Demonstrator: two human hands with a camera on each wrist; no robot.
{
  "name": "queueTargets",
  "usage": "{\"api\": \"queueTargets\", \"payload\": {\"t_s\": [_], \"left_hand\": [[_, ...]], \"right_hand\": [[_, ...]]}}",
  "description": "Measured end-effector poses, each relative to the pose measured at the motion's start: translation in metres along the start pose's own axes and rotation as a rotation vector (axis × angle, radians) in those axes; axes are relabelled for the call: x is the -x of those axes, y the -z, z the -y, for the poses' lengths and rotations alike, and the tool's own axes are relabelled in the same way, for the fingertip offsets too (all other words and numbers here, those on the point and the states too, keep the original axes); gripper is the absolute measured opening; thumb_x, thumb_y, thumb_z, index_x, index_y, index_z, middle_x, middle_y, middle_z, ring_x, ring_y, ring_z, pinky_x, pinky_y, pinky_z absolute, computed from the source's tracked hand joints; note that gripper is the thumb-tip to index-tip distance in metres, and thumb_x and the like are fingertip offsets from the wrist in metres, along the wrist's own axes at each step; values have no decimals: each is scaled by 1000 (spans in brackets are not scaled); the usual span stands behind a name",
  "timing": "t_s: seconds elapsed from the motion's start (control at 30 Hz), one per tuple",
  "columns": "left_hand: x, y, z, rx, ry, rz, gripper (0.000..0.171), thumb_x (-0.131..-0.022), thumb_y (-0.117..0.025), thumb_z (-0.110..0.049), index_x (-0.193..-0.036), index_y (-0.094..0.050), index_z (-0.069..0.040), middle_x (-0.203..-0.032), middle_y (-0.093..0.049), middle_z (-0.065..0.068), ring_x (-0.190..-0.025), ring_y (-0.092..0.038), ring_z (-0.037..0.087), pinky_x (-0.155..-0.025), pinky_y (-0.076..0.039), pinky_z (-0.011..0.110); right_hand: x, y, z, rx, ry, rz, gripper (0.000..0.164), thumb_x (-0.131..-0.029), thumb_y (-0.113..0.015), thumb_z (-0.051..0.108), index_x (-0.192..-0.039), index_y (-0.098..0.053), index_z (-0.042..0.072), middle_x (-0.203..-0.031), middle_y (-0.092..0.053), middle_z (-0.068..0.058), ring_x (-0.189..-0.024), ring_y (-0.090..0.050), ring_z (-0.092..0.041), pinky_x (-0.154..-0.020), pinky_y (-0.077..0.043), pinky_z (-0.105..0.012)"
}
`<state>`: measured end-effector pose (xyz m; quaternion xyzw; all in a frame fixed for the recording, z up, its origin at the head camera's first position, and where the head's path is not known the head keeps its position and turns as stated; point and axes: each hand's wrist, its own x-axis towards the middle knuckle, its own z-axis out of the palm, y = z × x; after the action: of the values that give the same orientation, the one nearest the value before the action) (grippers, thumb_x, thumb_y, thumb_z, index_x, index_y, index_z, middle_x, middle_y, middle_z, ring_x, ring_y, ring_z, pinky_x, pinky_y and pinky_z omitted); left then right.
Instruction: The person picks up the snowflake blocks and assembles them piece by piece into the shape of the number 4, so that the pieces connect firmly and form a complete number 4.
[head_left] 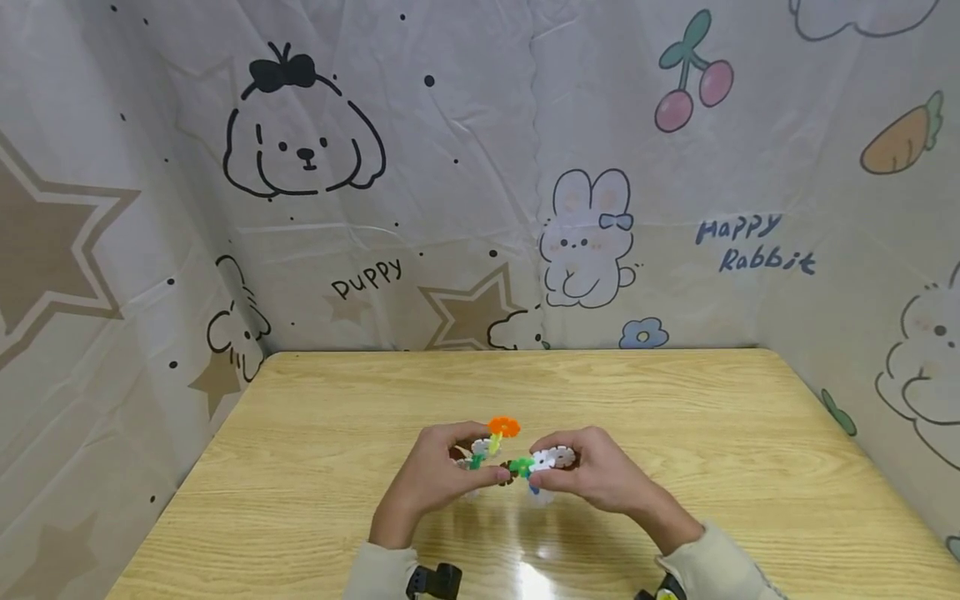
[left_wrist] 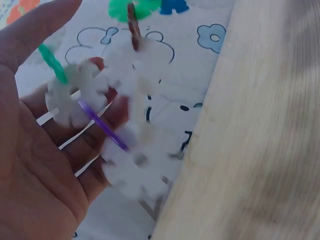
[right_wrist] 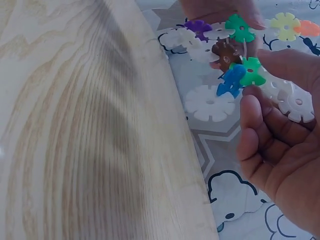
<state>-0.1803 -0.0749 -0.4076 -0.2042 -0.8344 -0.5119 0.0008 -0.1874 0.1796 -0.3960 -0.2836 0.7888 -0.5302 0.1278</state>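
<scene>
Above the table, both hands hold a chain of interlocking plastic snowflake discs. My left hand (head_left: 438, 467) grips the left part, its fingers behind a white disc (left_wrist: 70, 95) in the left wrist view. An orange disc (head_left: 504, 427) and a yellow disc (head_left: 495, 443) stick up beside it. A purple disc (left_wrist: 102, 124), seen edge-on, joins another white disc (left_wrist: 140, 172). My right hand (head_left: 603, 471) pinches the right part near a green disc (right_wrist: 251, 71) and a white disc (right_wrist: 298, 101). A brown disc (right_wrist: 226, 54) and a blue disc (right_wrist: 232, 82) sit between the hands.
The wooden table (head_left: 337, 400) lies under the hands. A printed cloth (head_left: 450, 192) with cartoon animals hangs behind it and along both sides. Dark straps with small devices, one a black box (head_left: 447, 581), sit at the wrists over light sleeves (head_left: 378, 573).
</scene>
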Motion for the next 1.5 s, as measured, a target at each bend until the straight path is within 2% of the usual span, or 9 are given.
{"api": "queueTargets", "payload": {"t_s": [0.13, 0.37, 0.5, 0.63, 0.77, 0.9, 1.03, 1.3, 1.5], "left_hand": [[4, 1, 6, 61, 34, -20, 41, -80, -86, -32, -114, -73, -13, -101, -71, 4, -84, -63, 18, -75, -55, 35], [15, 2, 14, 107, 90, -64, 50, -80, -86, -29, -124, -69, -12, -112, -69, 0, -93, -63, 16, -81, -52, 36], [18, 0, 16, 130, 118, -71, 47, -78, -87, -26, -120, -71, -12, -99, -69, 0, -84, -63, 17, -71, -52, 32], [20, -3, 20, 141, 142, -88, 32, -78, -87, -23, -105, -74, -12, -85, -66, -2, -70, -58, 15, -59, -48, 26], [21, -7, 24, 176, 157, -101, 26, -80, -86, -20, -102, -75, -11, -85, -68, -3, -66, -58, 14, -56, -48, 24], [21, -14, 26, 237, 128, -108, 28, -82, -84, -18, -104, -75, -4, -90, -73, 3, -73, -64, 16, -63, -53, 26], [19, -22, 28, 291, 83, -144, 25, -84, -82, -14, -100, -74, 4, -90, -74, 4, -79, -67, 16, -70, -55, 28], [17, -30, 33, 307, 80, -192, 17, -85, -81, -13, -95, -75, 0, -88, -74, 2, -80, -67, 14, -73, -55, 28], [17, -37, 32, 355, 46, -192, 22, -86, -80, -9, -104, -72, 1, -95, -74, 11, -86, -69, 18, -79, -55, 32]], "right_hand": [[0, 2, 1, -1, 5, -23, 27, -89, -77, 15, -110, -71, -2, -83, -70, -2, -65, -61, -11, -55, -49, -24], [1, 7, 2, -31, 10, -50, 28, -89, -76, 12, -110, -71, -4, -84, -70, -5, -67, -60, -10, -56, -48, -23], [3, 8, 4, -47, 5, -69, 29, -89, -77, 13, -111, -71, -4, -85, -70, -6, -68, -60, -11, -58, -50, -24], [3, 8, 5, -72, 8, -84, 29, -89, -77, 12, -112, -71, -4, -86, -71, -8, -69, -62, -12, -60, -51, -26], [3, 8, 6, -97, 11, -95, 28, -89, -76, 11, -112, -71, -4, -88, -71, -10, -70, -63, -13, -62, -53, -28], [3, 8, 7, -111, 3, -114, 28, -89, -76, 11, -112, -70, -4, -88, -70, -11, -70, -62, -14, -63, -53, -27], [3, 7, 7, -143, 8, -127, 28, -90, -75, 10, -112, -70, -5, -88, -70, -12, -71, -61, -13, -65, -54, -28], [3, 6, 4, -207, 23, -130, 28, -90, -75, 8, -113, -69, -7, -85, -71, -9, -68, -61, -11, -70, -56, -31], [3, 4, 2, -270, 20, -135, 29, -90, -74, 7, -114, -67, -9, -91, -73, -8, -72, -62, -10, -75, -56, -31]]}}
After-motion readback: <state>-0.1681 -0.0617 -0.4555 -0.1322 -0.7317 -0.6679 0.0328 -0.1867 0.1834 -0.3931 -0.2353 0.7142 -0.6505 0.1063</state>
